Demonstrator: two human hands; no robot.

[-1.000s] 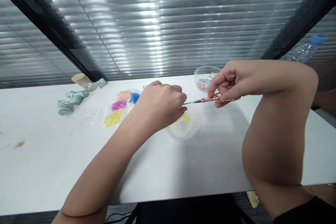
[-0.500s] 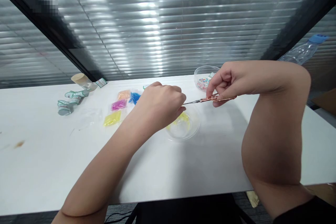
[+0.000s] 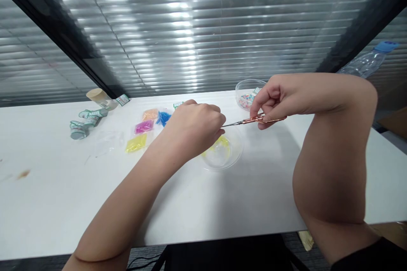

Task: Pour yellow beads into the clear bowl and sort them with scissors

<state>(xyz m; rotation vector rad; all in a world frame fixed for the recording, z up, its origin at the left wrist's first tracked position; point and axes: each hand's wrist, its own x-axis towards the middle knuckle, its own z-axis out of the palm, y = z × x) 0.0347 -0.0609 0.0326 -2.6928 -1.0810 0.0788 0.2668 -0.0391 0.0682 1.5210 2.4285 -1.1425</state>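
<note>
Slight leftward movement of the right hand (image 3: 270, 99) and the scissors (image 3: 243, 122) is seen since the earliest frame; the left hand (image 3: 202, 125) is barely displaced. By the right hand the scissors are pinched at the copper-coloured handles, and their blades are directed left, to the fingers of the left hand. Those fingers are curled, but their tips are largely hidden; whether they are pressed together or anything is pinched cannot be told. Skin could be nicked if the blades were closed or advanced, since the blade ends are placed at the fingertips and partly masked. Below is set a clear dish (image 3: 235, 156) holding yellow material (image 3: 225, 142); its light wall could be knocked if either wrist were lowered. At the far side, the clear container (image 3: 241, 100) of small coloured pieces could be tipped by a careless sweep of the right hand.
</note>
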